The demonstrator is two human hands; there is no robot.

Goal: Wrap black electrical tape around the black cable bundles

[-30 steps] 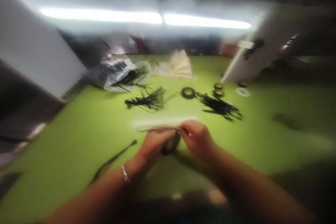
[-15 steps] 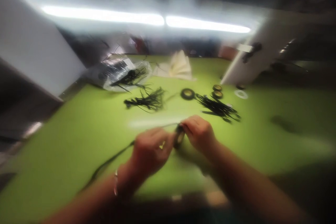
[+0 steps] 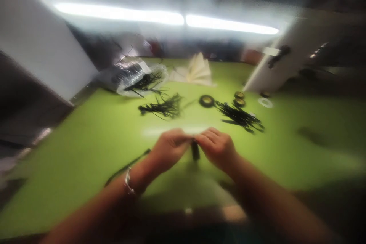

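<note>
My left hand (image 3: pixel 170 148) is closed, thumb and fingertips pinched together above the middle of the green table. Its fingertips meet those of my right hand (image 3: pixel 217 145), which is closed too. From the meeting point a roll of black tape (image 3: pixel 195 151) hangs edge-on, just below the right fingertips. A black cable (image 3: pixel 128 166) comes from behind my left forearm and runs up to the left hand. The part of the cable between my fingers is hidden, and blur hides the exact grip.
Past my hands on the green table (image 3: pixel 80 145) lie a loose cable bundle (image 3: pixel 161 107), a second bundle (image 3: pixel 238 116), a black tape roll (image 3: pixel 206 101), smaller rolls (image 3: pixel 239 101) and a white ring (image 3: pixel 265 102). A plastic bag (image 3: pixel 128 78) and folded paper (image 3: pixel 199 70) lie farther back.
My left hand has risen and closed up against the right fingertips. The tape roll has turned from showing its side to edge-on. The view has shifted slightly.
</note>
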